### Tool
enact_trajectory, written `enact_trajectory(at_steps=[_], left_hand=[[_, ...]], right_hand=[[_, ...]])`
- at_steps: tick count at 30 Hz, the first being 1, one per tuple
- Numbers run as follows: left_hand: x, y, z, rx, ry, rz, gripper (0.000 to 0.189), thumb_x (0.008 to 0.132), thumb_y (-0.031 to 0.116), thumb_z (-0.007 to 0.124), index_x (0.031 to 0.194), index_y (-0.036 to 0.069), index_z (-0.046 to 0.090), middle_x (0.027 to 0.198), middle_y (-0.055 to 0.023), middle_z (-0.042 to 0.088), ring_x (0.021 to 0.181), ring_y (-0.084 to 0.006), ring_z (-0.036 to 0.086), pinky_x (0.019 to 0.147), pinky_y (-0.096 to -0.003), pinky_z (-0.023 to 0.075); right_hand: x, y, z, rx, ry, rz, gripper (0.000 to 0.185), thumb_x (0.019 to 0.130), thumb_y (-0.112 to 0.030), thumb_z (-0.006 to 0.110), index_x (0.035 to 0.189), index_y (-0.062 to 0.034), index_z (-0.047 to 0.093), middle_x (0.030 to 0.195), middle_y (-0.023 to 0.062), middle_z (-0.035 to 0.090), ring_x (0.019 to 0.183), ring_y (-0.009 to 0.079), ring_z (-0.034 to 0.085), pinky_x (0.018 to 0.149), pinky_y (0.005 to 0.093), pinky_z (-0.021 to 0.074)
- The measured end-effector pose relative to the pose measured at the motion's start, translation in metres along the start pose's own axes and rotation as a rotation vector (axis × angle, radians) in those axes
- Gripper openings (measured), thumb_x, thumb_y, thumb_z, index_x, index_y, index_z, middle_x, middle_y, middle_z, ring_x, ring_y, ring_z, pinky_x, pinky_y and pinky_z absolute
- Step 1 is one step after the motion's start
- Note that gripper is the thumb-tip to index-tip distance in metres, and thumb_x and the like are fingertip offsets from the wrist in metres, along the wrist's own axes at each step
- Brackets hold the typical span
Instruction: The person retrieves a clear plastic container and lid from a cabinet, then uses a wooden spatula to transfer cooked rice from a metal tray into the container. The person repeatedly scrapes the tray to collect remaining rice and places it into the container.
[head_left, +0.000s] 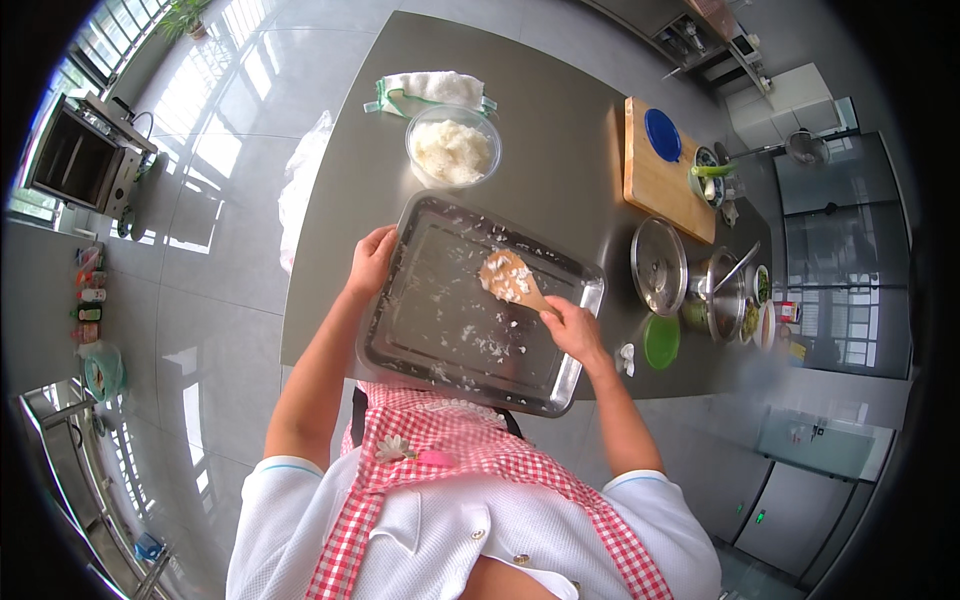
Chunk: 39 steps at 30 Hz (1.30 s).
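Note:
My left hand (373, 259) grips the left rim of a rectangular metal tray (442, 315), which is scattered with grains of cooked rice. In my right hand (571, 327) is the handle of a wooden rice paddle (507, 276); its blade, with clumps of rice stuck on it, is over the tray. Just beyond the tray's far left corner stands a clear plastic bowl (493, 162) heaped with white rice (450, 151). Behind the bowl lies a folded white towel (442, 88) with green edging.
On the steel table (540, 120), to the right, are a wooden cutting board (652, 184) with a blue lid (663, 135), a glass lid (658, 266), a green plate (661, 341) and a steel pot (724, 296) with a utensil in it. Small food dishes stand beyond the pot.

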<state>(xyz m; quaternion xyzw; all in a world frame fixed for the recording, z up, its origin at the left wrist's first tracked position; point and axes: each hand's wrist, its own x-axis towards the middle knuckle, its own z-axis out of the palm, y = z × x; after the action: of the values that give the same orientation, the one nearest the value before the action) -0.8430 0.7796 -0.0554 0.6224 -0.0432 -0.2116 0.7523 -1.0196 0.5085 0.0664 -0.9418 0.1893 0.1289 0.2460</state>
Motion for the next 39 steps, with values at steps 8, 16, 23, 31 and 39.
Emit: enact_trajectory(at_steps=[8, 16, 23, 31, 39], left_hand=[[0.000, 0.002, 0.000, 0.032, 0.038, -0.022, 0.030, 0.088, 0.020, 0.047, 0.104, -0.004, 0.055, 0.089, -0.0044, 0.060, 0.081, -0.0089, 0.052, 0.075, -0.0229, 0.0419], [-0.002, 0.004, -0.001, -0.009, 0.029, -0.025, 0.030, 0.088, 0.020, 0.047, 0.105, -0.004, 0.055, 0.088, -0.0031, 0.059, 0.079, -0.0075, 0.051, 0.073, -0.0216, 0.0418], [-0.001, 0.002, -0.002, 0.047, 0.030, -0.018, 0.031, 0.089, 0.022, 0.047, 0.106, -0.003, 0.055, 0.087, -0.0014, 0.058, 0.077, -0.0059, 0.050, 0.071, -0.0198, 0.0413], [0.000, -0.001, -0.004, 0.030, 0.034, -0.031, 0.030, 0.088, 0.020, 0.048, 0.105, -0.004, 0.055, 0.089, -0.0035, 0.059, 0.082, -0.0080, 0.051, 0.075, -0.0220, 0.0413], [0.000, -0.001, -0.005, 0.041, 0.028, -0.022, 0.030, 0.089, 0.020, 0.046, 0.105, -0.004, 0.054, 0.091, -0.0043, 0.059, 0.084, -0.0089, 0.051, 0.077, -0.0230, 0.0410]], right_hand=[[0.004, -0.018, -0.030, -0.325, -0.111, -0.046, 0.022, 0.079, -0.023, 0.051, 0.095, -0.0086, 0.057, 0.077, 0.0198, 0.060, 0.076, 0.0367, 0.058, 0.068, 0.0445, 0.0449], [0.035, -0.035, -0.033, -0.351, -0.143, -0.141, 0.020, 0.079, -0.022, 0.051, 0.083, -0.0032, 0.058, 0.076, 0.0196, 0.060, 0.075, 0.0361, 0.058, 0.067, 0.0428, 0.0449], [0.059, -0.058, -0.028, -0.412, -0.216, -0.272, 0.017, 0.076, -0.017, 0.051, 0.074, -0.0024, 0.059, 0.073, 0.0196, 0.060, 0.071, 0.0358, 0.058, 0.064, 0.0426, 0.0450], [0.074, -0.089, -0.004, -0.366, -0.221, -0.353, 0.019, 0.078, -0.023, 0.052, 0.082, -0.0047, 0.059, 0.075, 0.0194, 0.060, 0.074, 0.0348, 0.059, 0.066, 0.0432, 0.0455], [0.066, -0.103, 0.015, -0.328, -0.058, -0.457, 0.018, 0.077, -0.022, 0.054, 0.078, -0.0054, 0.059, 0.062, 0.0160, 0.059, 0.061, 0.0314, 0.060, 0.054, 0.0416, 0.0470]])
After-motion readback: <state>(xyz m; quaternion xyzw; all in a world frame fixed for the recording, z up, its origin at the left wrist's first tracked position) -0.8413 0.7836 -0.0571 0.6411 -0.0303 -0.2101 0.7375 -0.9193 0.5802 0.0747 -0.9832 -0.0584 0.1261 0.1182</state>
